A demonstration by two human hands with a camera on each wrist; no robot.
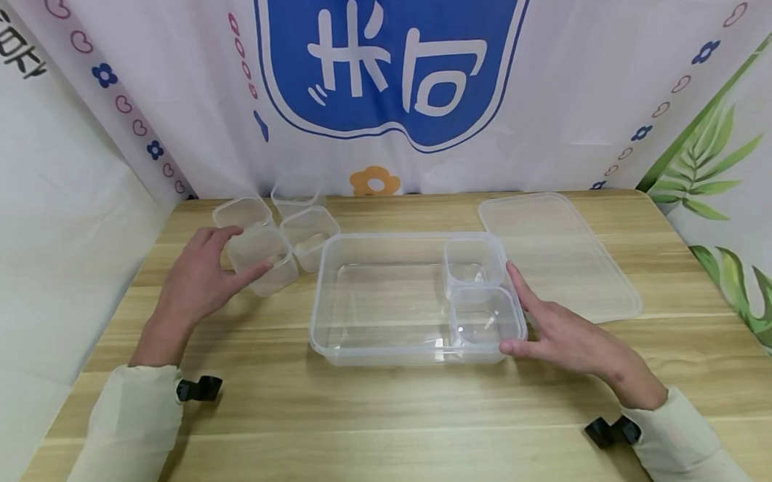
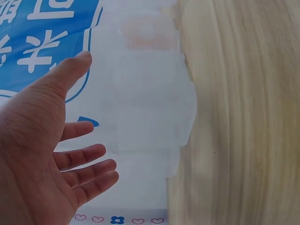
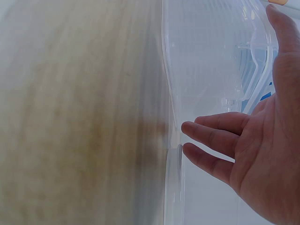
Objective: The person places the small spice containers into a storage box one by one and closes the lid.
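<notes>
Hands, one pair, relaxed, grasping nothing: left hand (image 1: 198, 276) at the loose cups (image 1: 281, 274), right hand (image 1: 568, 333) touching the container (image 1: 392, 356).
I count four loose cups, upper left of frame, the nearest just right of the left hand, the closer hand; contact I cannot tell. Container at centre, long axis left to right, two seated cups (image 1: 484, 308) in its right end.

At 12 o'clock in the head view, the top edge crops the blue emblem (image 1: 397, 58). In the right-wrist view, the clear box (image 3: 206, 61) is cut off at 1 o'clock; the bench (image 3: 70, 126) (grain smeared) is blurred at 9.
</notes>
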